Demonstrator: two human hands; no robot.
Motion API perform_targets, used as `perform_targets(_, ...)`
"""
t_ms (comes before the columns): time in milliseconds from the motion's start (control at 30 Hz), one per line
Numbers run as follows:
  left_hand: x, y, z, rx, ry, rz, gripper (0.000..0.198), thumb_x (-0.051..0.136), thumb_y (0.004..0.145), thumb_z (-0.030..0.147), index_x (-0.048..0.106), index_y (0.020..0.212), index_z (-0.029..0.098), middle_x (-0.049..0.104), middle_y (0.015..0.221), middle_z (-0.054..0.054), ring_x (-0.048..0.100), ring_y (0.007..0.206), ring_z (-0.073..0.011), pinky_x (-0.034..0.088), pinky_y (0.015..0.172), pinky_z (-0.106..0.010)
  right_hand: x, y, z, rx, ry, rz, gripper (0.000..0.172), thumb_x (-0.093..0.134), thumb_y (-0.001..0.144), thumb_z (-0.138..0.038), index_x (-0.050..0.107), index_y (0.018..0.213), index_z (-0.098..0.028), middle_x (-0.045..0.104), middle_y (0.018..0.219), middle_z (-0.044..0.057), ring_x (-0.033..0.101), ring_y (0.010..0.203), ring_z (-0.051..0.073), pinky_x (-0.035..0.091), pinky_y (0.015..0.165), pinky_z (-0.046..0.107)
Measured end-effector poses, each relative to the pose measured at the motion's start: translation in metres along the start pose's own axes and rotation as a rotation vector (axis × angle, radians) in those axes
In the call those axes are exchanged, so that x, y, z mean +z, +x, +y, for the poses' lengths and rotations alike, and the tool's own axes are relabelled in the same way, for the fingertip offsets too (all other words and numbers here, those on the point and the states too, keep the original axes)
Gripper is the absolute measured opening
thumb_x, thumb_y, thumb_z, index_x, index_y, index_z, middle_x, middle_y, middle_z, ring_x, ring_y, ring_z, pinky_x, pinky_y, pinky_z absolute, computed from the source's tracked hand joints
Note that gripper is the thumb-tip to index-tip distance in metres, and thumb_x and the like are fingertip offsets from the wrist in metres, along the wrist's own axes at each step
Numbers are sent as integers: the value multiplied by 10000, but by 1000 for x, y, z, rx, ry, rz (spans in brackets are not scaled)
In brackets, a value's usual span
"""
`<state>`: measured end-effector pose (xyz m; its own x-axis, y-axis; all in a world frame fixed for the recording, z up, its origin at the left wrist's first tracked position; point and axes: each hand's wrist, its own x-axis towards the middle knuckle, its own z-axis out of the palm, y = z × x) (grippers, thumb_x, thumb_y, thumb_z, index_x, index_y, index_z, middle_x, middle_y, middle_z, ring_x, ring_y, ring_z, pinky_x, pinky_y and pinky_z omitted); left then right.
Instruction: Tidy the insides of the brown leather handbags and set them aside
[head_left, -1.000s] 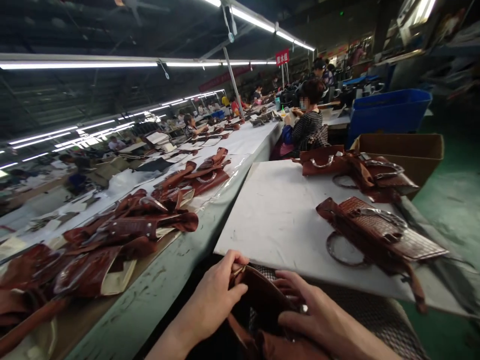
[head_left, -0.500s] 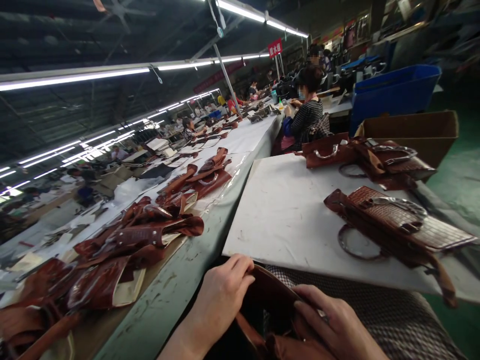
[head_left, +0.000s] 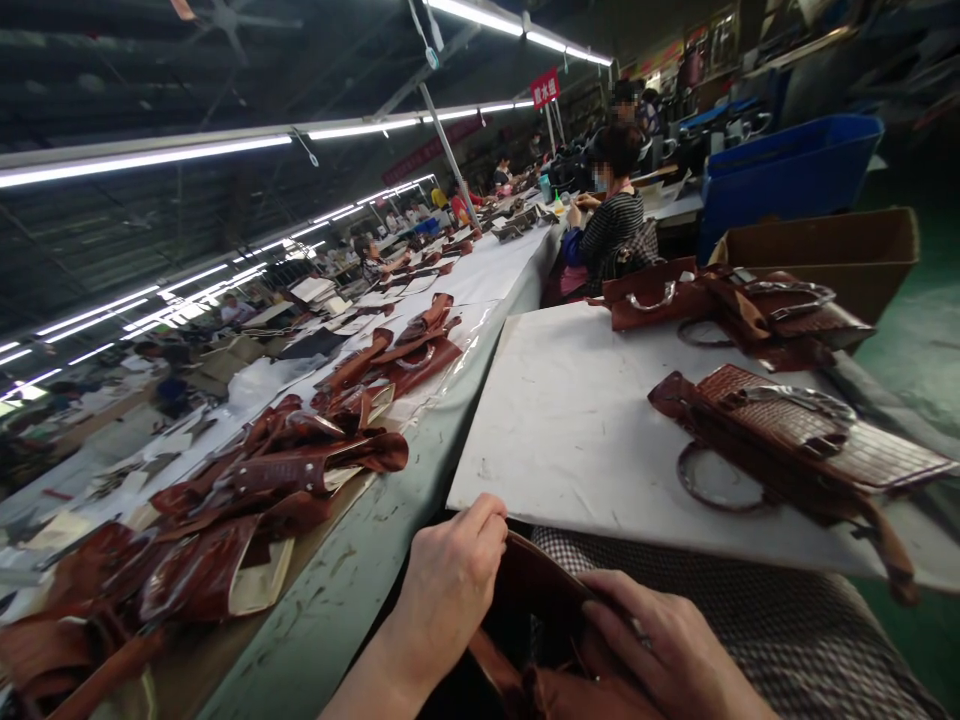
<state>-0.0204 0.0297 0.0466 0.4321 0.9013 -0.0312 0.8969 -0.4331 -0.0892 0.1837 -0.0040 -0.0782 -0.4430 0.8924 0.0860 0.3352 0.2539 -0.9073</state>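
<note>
At the bottom of the view I hold a brown leather bag on my lap, its mouth open and dark inside. My left hand is closed, pinching the bag's left rim. On the right rim, my right hand curls its fingers over the edge and grips it. A white work board lies just beyond my hands. On its right side rests a brown crocodile-pattern bag with ring handles.
Several brown bags sit at the board's far end before a cardboard box and a blue bin. Heaps of brown leather pieces cover the long conveyor table on the left. A person in a striped top sits ahead.
My view has tilted slightly, so the board and bags sit a little higher in frame. My right hand slid further over the bag's right rim; my left hand keeps its pinch.
</note>
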Motion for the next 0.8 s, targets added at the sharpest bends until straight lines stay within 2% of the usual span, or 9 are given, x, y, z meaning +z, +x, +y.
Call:
perform_targets(167,3,-1,-3,69,-30,57,205,454,868,15,540,805,189,648,1044,-6,657,773,-151,484,651,-282,1,1,8,-58,-25,48,226,383,991,-330,560,1131,-310,727,929,-37,707,796,142,523,702,215)
perform_targets(300,4,-1,-9,109,-66,75,185,471,845,15,518,832,193,627,1179,-17,661,841,-162,498,696,-304,2,2,12,-60,-42,66,209,386,993,-323,554,1117,-316,725,907,-51,708,777,127,518,682,197)
perform_targets(433,3,-4,-14,129,-156,-1,164,497,835,38,495,808,200,565,1330,-14,642,979,-177,497,793,-320,3,4,14,-53,-51,82,213,377,997,-321,557,1112,-316,727,886,-50,710,755,127,516,668,195)
perform_targets(567,-4,-8,-14,143,-273,-98,195,538,801,27,463,747,199,524,1393,6,601,1089,-184,457,922,-327,4,5,15,-42,-56,82,219,375,997,-332,553,1123,-318,725,881,-52,712,763,132,511,659,202)
perform_targets(667,-9,-9,-12,49,-381,-124,193,548,821,42,465,790,213,501,1406,13,596,1095,-168,456,927,-311,4,4,15,-17,-42,73,217,371,996,-346,553,1111,-322,722,879,-58,708,761,129,503,661,205)
perform_targets(800,-12,-10,-8,-154,-477,-97,283,609,800,47,465,948,241,544,1318,-9,633,945,-143,485,872,-300,3,3,14,23,-11,112,218,375,992,-352,567,1092,-327,722,871,-64,701,738,125,491,655,206)
